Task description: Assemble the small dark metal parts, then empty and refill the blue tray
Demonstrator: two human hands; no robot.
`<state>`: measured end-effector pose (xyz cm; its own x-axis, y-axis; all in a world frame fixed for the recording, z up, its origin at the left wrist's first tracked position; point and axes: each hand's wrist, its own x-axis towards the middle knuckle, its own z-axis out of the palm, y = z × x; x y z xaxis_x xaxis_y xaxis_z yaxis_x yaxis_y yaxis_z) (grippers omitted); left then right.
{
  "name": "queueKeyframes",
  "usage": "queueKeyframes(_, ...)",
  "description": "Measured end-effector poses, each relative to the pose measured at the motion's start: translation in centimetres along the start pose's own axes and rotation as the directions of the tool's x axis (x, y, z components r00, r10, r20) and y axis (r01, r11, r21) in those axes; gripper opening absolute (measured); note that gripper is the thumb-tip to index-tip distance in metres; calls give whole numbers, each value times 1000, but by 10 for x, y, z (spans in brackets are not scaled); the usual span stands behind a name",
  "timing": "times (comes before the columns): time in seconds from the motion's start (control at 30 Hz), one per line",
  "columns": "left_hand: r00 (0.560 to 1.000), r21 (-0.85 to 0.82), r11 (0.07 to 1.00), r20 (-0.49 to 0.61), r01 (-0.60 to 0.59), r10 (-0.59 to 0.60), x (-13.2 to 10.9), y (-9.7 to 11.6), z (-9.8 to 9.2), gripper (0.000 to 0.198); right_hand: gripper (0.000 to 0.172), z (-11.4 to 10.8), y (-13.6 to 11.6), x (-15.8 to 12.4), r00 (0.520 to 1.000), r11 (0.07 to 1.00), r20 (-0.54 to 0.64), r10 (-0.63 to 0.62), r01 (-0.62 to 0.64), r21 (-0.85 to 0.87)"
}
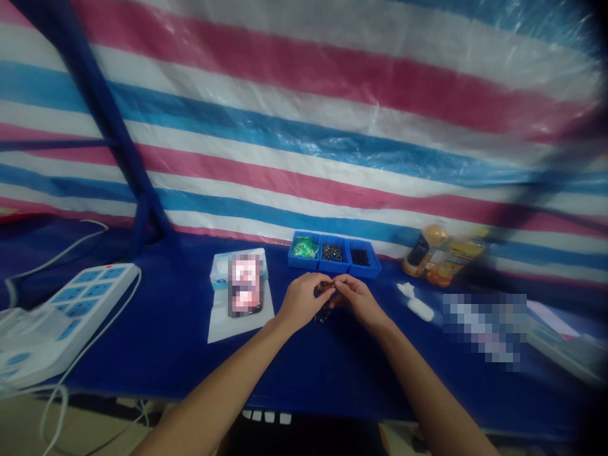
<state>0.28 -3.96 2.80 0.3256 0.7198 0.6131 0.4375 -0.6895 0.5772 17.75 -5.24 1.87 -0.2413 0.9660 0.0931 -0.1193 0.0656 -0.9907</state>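
My left hand (303, 300) and my right hand (360, 300) meet over the blue table, in front of the small bins. Thumb and forefinger of each are pinched, with the fingertips nearly touching. Whatever they hold between them is too small and dark to make out. Some small dark pieces (322, 315) with shiny spots show just under the fingers, partly hidden by them. Right behind the hands stand three joined blue bins: one with green packets (304, 247), one with small dark shiny parts (332, 253), one with black parts (360, 257).
Left of the hands, a phone (246, 285) with a blurred-out screen leans on a tissue pack (220, 270) and white paper (223, 323). A white power strip (90, 304) with cables lies far left. To the right are a bottle (424, 250), a yellow package (453, 259) and a white case (420, 310).
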Motion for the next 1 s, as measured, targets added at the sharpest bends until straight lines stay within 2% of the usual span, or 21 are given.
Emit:
queueKeyframes(0.13,1000,2,1000,-19,-23,23,0,1,0,10,33,2,-2,-1,999,995,-6,-39,39,-91)
queueKeyframes(0.27,1000,-14,1000,6,-6,6,0,4,-2,12,32,0,-4,-4,989,950,-42,-143,125,-285)
queueKeyframes(0.4,997,-3,997,4,79,-79,0,2,-4,17,41,-8,-2,-4,981,858,-123,-152,69,-509)
queueKeyframes(0.47,994,1,995,-12,105,-105,1,1,-6,19,41,-12,-2,-1,972,870,-190,-141,30,-492)
queueKeyframes(0.53,993,5,993,-23,115,-115,2,-1,-7,20,37,-15,-3,3,951,933,-268,-152,48,-357)
queueKeyframes(0.6,993,8,993,-27,115,-115,2,-2,-8,20,45,-18,-4,7,927,968,-333,-173,97,-233)
queueKeyframes(0.63,993,12,993,-26,115,-115,3,-2,-8,19,49,-19,-4,8,921,970,-345,-181,109,-217)
queueKeyframes(0.7,992,32,992,-24,124,-123,3,-4,-8,19,48,-20,-2,8,928,950,-321,-191,92,-298)
queueKeyframes(0.77,989,67,987,-15,147,-146,3,-7,-7,17,37,-22,4,7,942,873,-260,-211,63,-484)
queueKeyframes(0.83,985,111,979,9,169,-171,2,-11,-5,14,28,-22,11,6,948,722,-172,-267,79,-687)
queueKeyframes(0.93,979,192,965,68,177,-193,0,-18,-2,19,32,-22,21,7,950,479,-3,-311,154,-864)
queueKeyframes(1.0,974,240,955,99,176,-205,-1,-20,0,22,35,-22,25,8,956,378,58,-286,168,-911)
